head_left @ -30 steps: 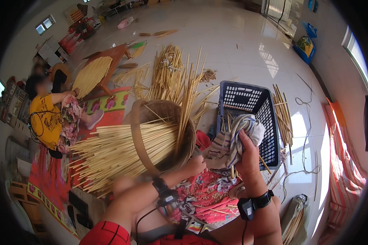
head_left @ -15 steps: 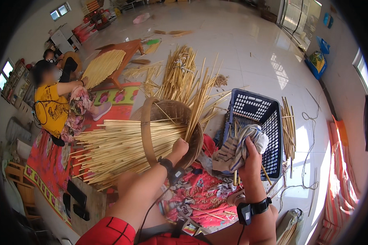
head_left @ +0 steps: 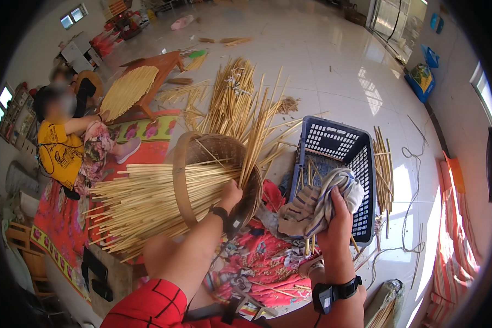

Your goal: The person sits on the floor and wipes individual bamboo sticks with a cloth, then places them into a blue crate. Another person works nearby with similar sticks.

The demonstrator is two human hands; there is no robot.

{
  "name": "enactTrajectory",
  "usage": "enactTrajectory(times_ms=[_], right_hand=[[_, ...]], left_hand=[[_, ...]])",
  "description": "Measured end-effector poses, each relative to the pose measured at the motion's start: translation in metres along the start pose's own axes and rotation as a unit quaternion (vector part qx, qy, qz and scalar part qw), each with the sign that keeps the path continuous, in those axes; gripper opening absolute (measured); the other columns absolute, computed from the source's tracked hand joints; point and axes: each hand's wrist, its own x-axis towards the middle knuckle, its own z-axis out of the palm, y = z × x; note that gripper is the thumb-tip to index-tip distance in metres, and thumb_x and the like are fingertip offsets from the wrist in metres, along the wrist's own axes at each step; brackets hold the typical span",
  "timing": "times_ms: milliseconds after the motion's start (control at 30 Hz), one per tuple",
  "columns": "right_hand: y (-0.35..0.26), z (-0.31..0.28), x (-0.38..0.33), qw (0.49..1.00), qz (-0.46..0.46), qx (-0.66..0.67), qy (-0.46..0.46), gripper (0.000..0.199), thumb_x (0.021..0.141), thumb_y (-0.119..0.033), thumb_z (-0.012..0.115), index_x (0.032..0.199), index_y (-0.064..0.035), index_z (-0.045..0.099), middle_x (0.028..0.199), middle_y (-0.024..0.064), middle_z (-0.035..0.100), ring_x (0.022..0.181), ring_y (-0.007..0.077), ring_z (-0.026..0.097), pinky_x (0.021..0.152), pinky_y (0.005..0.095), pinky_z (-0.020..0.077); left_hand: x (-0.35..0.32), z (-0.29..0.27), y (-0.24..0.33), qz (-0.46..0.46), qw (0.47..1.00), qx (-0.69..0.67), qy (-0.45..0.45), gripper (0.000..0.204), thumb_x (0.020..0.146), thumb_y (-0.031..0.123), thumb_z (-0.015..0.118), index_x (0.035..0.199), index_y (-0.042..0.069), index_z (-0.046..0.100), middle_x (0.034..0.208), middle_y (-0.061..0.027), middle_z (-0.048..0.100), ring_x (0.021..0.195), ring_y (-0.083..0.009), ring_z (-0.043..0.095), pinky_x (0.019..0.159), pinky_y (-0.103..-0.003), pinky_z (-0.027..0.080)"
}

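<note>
A round wicker basket (head_left: 249, 203) with a tall bent handle (head_left: 181, 183) lies before me, full of long pale yellow stalks (head_left: 147, 186) fanning out to the left. Inside its right part my left hand (head_left: 230, 194) is closed at the stalk ends; its fingertips are partly hidden, and more stalks lean upright just beyond it. To the right, my right hand (head_left: 336, 221) grips a crumpled striped cloth (head_left: 320, 205), pale with blue and brown bands. The cloth is held over the near side of a dark blue plastic crate (head_left: 369, 191) with several short stalks in it.
Beyond the basket stands a tied bundle of stalks (head_left: 238, 87). Red patterned fabric (head_left: 257, 262) covers the floor beneath my arms. At the left, a person in a yellow shirt (head_left: 61, 156) touches a round woven mat (head_left: 128, 93) on a low wooden table (head_left: 161, 74). Loose stalks (head_left: 384, 169) lie right of the crate.
The whole view has shifted slightly, so most things appear further left. Both hands stay in nearly the same places, the left at the stalks and the right on the cloth.
</note>
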Motion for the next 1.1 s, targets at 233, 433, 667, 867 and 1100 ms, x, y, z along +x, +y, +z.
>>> enactTrajectory(times_ms=[233,433,667,867,1100], right_hand=[[0.002,0.001,0.002,1.0,0.011,-0.002,-0.004,0.03,0.091,-0.011,0.06,0.12,-0.004,0.053,0.107,0.0062,0.063,0.093,0.017,0.063,0.081,0.032,0.0516],[0.007,-0.003,0.007,1.0,0.012,-0.023,-0.004,0.032,0.091,-0.013,0.061,0.121,-0.0049,0.053,0.108,0.0052,0.063,0.093,0.0165,0.062,0.082,0.0311,0.0503],[0.017,0.01,0.006,0.999,0.029,-0.026,-0.034,0.032,0.09,-0.013,0.062,0.121,-0.0062,0.054,0.108,0.0041,0.062,0.096,0.0156,0.061,0.08,0.0304,0.0509],[0.022,0.009,0.002,0.998,0.02,-0.053,-0.036,0.031,0.091,-0.012,0.06,0.121,-0.0065,0.053,0.11,0.0035,0.061,0.095,0.0148,0.061,0.079,0.0298,0.0513],[0.03,0.013,0.001,0.996,0.014,-0.061,-0.061,0.026,0.094,-0.018,0.057,0.118,-0.0084,0.053,0.101,0.0026,0.063,0.085,0.0133,0.063,0.071,0.0298,0.0535]], left_hand=[[-0.003,0.009,-0.001,0.027,0.996,0.074,0.036,0.021,0.087,0.016,0.054,0.101,0.002,0.058,0.097,-0.0215,0.064,0.093,-0.0403,0.061,0.081,-0.049,0.049],[-0.019,-0.028,0.027,0.06,0.994,0.067,0.062,0.021,0.092,0.019,0.048,0.102,0.001,0.054,0.095,-0.0224,0.064,0.091,-0.041,0.062,0.076,-0.05,0.05],[-0.051,-0.107,0.068,0.229,0.938,-0.256,-0.039,0.016,0.1,0.018,0.041,0.108,0.005,0.046,0.074,-0.0089,0.057,0.067,-0.0255,0.059,0.065,-0.035,0.048],[-0.158,-0.173,0.115,0.062,0.695,-0.607,-0.381,0.025,0.104,0.023,0.035,0.123,0.01,0.046,0.069,0.0016,0.039,0.054,-0.0067,0.034,0.051,-0.021,0.033],[-0.18,-0.168,0.118,0.127,0.745,-0.506,-0.415,0.025,0.103,0.019,0.037,0.123,0.006,0.047,0.068,0.004,0.035,0.054,-0.0041,0.028,0.049,-0.018,0.026]])
